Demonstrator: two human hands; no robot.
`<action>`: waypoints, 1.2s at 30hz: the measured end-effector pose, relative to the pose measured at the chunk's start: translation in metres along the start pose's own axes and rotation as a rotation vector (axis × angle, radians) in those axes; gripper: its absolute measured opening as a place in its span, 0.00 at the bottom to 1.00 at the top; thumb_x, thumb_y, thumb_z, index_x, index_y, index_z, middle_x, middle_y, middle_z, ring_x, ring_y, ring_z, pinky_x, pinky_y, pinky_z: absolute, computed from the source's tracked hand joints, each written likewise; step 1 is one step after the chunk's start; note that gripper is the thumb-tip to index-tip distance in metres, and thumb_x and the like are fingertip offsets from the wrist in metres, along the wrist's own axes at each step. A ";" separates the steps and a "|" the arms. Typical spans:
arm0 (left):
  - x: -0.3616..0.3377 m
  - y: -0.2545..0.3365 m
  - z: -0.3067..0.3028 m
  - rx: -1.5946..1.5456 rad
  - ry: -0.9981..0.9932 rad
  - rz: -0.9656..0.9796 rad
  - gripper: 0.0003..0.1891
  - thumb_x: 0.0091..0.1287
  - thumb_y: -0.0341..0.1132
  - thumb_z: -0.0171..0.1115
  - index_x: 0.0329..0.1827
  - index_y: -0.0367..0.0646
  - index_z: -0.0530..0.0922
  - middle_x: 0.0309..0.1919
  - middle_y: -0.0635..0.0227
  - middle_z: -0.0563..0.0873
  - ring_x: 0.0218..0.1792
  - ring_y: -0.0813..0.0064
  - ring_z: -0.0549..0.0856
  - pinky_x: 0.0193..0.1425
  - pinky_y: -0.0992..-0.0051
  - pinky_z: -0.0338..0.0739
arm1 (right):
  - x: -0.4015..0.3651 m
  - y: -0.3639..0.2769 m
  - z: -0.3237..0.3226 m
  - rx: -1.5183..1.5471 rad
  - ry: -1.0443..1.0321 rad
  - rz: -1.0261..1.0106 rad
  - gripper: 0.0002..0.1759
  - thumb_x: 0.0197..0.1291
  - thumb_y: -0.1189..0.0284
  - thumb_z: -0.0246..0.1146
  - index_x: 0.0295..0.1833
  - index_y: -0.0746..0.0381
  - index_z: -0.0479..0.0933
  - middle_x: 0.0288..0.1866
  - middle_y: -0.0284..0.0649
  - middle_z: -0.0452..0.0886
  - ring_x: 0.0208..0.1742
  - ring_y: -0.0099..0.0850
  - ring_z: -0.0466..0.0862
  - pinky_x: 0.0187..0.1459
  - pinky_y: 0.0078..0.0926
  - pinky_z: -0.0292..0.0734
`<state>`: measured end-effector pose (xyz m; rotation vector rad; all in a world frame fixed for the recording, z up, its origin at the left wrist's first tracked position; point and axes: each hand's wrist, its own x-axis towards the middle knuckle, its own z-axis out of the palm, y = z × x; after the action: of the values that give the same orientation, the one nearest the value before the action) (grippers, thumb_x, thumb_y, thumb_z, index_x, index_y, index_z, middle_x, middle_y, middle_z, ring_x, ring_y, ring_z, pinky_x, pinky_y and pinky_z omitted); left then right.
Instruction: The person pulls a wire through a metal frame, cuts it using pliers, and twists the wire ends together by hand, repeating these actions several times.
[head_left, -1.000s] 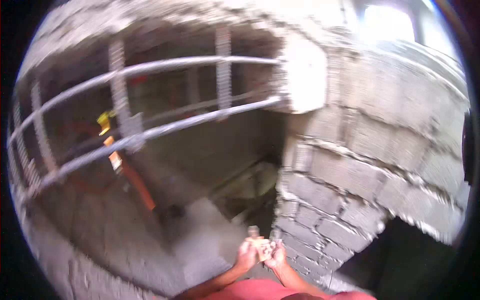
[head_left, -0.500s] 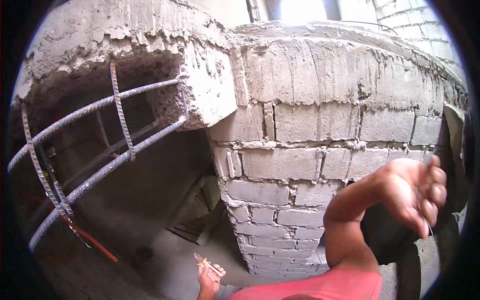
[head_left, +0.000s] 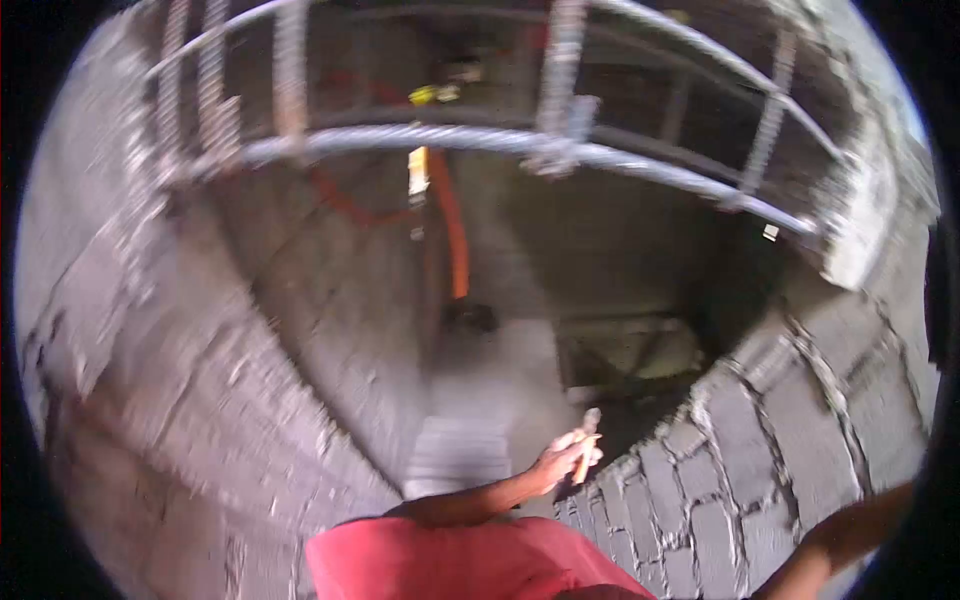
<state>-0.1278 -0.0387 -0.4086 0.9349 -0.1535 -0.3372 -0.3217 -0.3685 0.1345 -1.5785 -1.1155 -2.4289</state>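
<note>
My left hand (head_left: 565,458) is closed around a small hand tool that looks like pliers (head_left: 583,462), with orange handles and a greyish tip pointing up. It is held low in front of my red shirt, beside the grey block wall (head_left: 720,490). Of my right arm only the forearm (head_left: 845,535) shows, at the lower right. The hand itself lies outside the view. Above and ahead, ribbed steel bars (head_left: 430,138) with upright ties span the top of the view, away from both hands.
A red-orange tube (head_left: 452,225) hangs beneath the bars, near a yellow-and-white piece (head_left: 418,175). Far below are a floor and pale step-like shapes (head_left: 457,455). Rough concrete (head_left: 862,225) bounds the bars on the right; another wall (head_left: 190,370) rises on the left. Motion blurs the view.
My view has swung left from the block wall to the bars and the drop below. My right hand, earlier raised with a thin wire, has left the frame. The left hand still grips the tool.
</note>
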 end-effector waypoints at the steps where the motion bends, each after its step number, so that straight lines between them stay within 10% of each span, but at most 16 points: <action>1: 0.000 0.004 -0.005 0.074 -0.039 0.052 0.21 0.78 0.46 0.53 0.64 0.39 0.70 0.43 0.63 0.83 0.37 0.78 0.83 0.36 0.77 0.79 | -0.065 -0.023 0.020 0.339 -0.239 0.169 0.26 0.74 0.55 0.51 0.65 0.64 0.67 0.55 0.47 0.80 0.51 0.41 0.82 0.56 0.43 0.80; 3: 0.003 0.007 -0.018 0.124 -0.084 0.164 0.24 0.79 0.47 0.50 0.68 0.38 0.68 0.48 0.65 0.82 0.41 0.82 0.79 0.42 0.78 0.76 | -0.196 -0.069 0.061 0.910 -0.559 0.755 0.22 0.69 0.56 0.54 0.48 0.67 0.76 0.45 0.42 0.84 0.43 0.38 0.84 0.54 0.39 0.81; 4: 0.003 0.011 -0.022 0.157 -0.083 0.236 0.25 0.80 0.48 0.49 0.69 0.38 0.66 0.50 0.66 0.82 0.47 0.81 0.79 0.47 0.77 0.76 | -0.260 -0.101 0.100 0.624 -0.560 0.614 0.18 0.63 0.66 0.59 0.52 0.68 0.75 0.44 0.43 0.83 0.43 0.36 0.85 0.53 0.38 0.81; 6: -0.003 0.029 -0.023 0.201 -0.048 0.307 0.26 0.80 0.48 0.48 0.71 0.38 0.65 0.52 0.66 0.81 0.52 0.81 0.78 0.53 0.76 0.75 | -0.341 -0.211 0.163 1.009 -0.432 1.496 0.19 0.54 0.77 0.68 0.53 0.64 0.75 0.41 0.38 0.80 0.41 0.29 0.84 0.49 0.29 0.81; 9: -0.031 0.063 -0.014 0.392 0.082 0.471 0.25 0.80 0.47 0.46 0.71 0.38 0.67 0.59 0.66 0.78 0.58 0.77 0.76 0.62 0.73 0.72 | -0.395 -0.331 0.188 1.504 -0.483 1.682 0.22 0.65 0.62 0.66 0.57 0.64 0.72 0.49 0.38 0.80 0.49 0.28 0.82 0.53 0.29 0.77; 19: -0.122 0.088 -0.023 0.405 0.572 0.353 0.26 0.79 0.48 0.47 0.74 0.44 0.65 0.52 0.72 0.79 0.50 0.80 0.78 0.52 0.78 0.74 | -0.365 -0.434 0.208 1.879 -0.729 1.677 0.23 0.63 0.71 0.64 0.62 0.65 0.68 0.50 0.37 0.77 0.50 0.26 0.78 0.50 0.29 0.78; 30: -0.126 0.092 -0.052 0.262 0.328 0.234 0.32 0.73 0.50 0.60 0.73 0.38 0.68 0.39 0.77 0.80 0.34 0.85 0.78 0.39 0.84 0.72 | -0.369 -0.448 0.196 1.935 -0.637 1.789 0.13 0.70 0.74 0.56 0.57 0.66 0.73 0.42 0.30 0.79 0.42 0.18 0.76 0.46 0.22 0.75; 36: -0.109 0.146 -0.056 0.529 0.021 -0.025 0.30 0.73 0.48 0.61 0.70 0.37 0.71 0.43 0.72 0.83 0.38 0.80 0.81 0.49 0.77 0.76 | -0.377 -0.426 0.198 1.810 -0.604 1.931 0.16 0.69 0.70 0.58 0.57 0.67 0.74 0.40 0.36 0.83 0.38 0.22 0.81 0.44 0.23 0.78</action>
<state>-0.1832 0.1217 -0.3214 1.4634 -0.2169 -0.3154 -0.1531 -0.0638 -0.3573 -1.1051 -0.5071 0.4117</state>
